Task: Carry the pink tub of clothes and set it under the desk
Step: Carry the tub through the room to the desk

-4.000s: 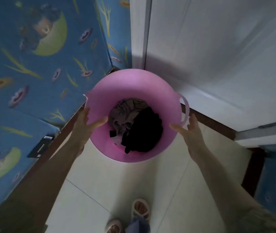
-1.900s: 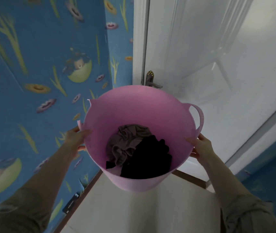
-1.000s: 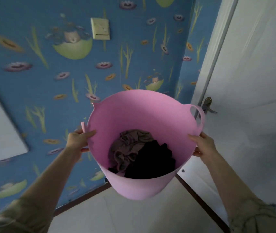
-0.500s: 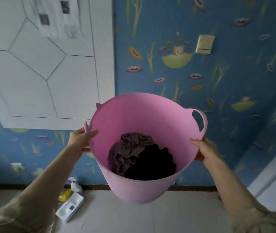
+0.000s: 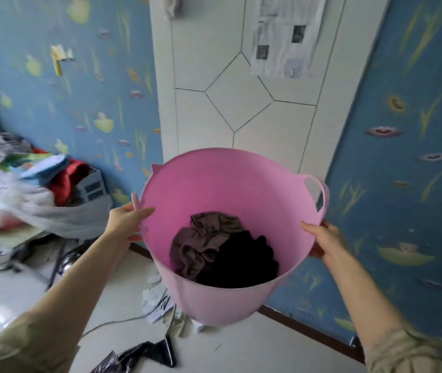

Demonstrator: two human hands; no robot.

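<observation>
From the head view, the pink tub [image 5: 230, 216] hangs in the air between both grips: left hand [image 5: 127, 220] and right hand [image 5: 324, 239] closed on opposite rim edges. Clothes [image 5: 222, 249] lie low inside, so it likely carries light; the soft wall may flex, and the handle [image 5: 318, 193] just beyond the right grip looks firmer.

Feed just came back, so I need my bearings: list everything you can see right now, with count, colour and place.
tub: one, pink, held up at centre
clothes: two bundles, brown and black, in the tub's bottom
wall panel: one, white, behind the tub
paper: one, white with dark squares, on the panel
clutter pile: one, mixed colours, left
black bag: one, on the floor
left hand: grip on the tub's left rim
right hand: grip on the tub's right rim
</observation>
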